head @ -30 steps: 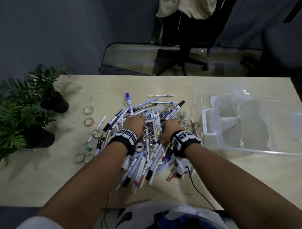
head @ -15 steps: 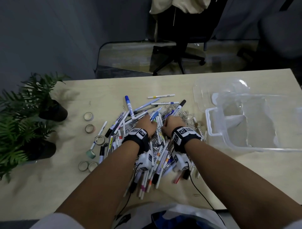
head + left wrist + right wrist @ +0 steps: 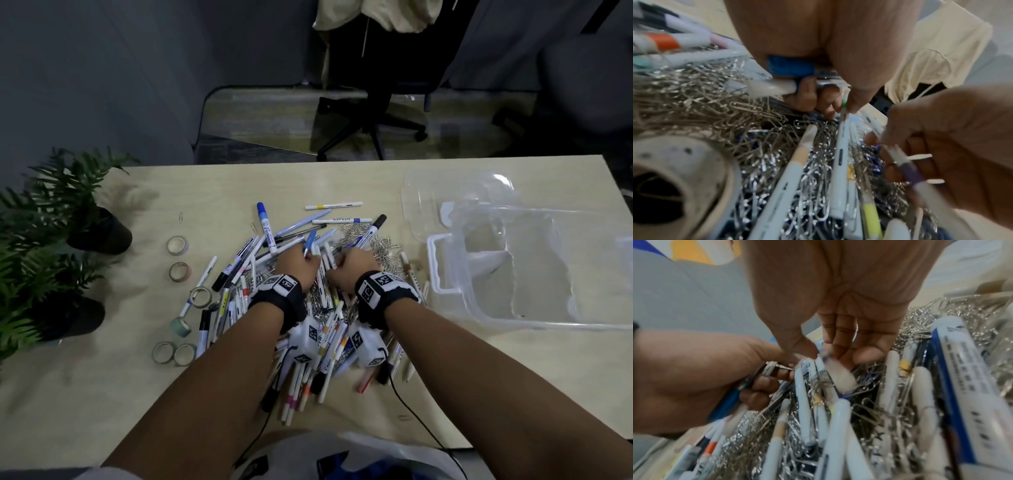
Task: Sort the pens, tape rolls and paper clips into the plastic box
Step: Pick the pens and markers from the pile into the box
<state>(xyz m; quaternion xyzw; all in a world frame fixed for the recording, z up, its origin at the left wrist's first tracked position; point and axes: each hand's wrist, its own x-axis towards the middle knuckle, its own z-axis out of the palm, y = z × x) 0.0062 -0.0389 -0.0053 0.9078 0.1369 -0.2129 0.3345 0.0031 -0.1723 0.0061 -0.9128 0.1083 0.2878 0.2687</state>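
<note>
Blue-capped pen (image 3: 789, 68) sits gripped in left hand (image 3: 297, 263); right hand (image 3: 356, 265) beside pinches white pen (image 3: 838, 374).

I see a pale beige tabletop (image 3: 342, 178) under a heap of mostly white pens (image 3: 318, 346) banded in orange, yellow, pink and blue. My left hand (image 3: 297, 265) holds a blue-barrelled pen (image 3: 790, 67). The paper clips (image 3: 383, 246) are silver. The tape rolls (image 3: 178, 245) are cream, tan and mint green. The plastic box (image 3: 534, 274) is clear. Both wristbands (image 3: 279, 291) are black with black-and-white square markers. The potted ferns (image 3: 51, 219) are dark green in black pots.
</note>
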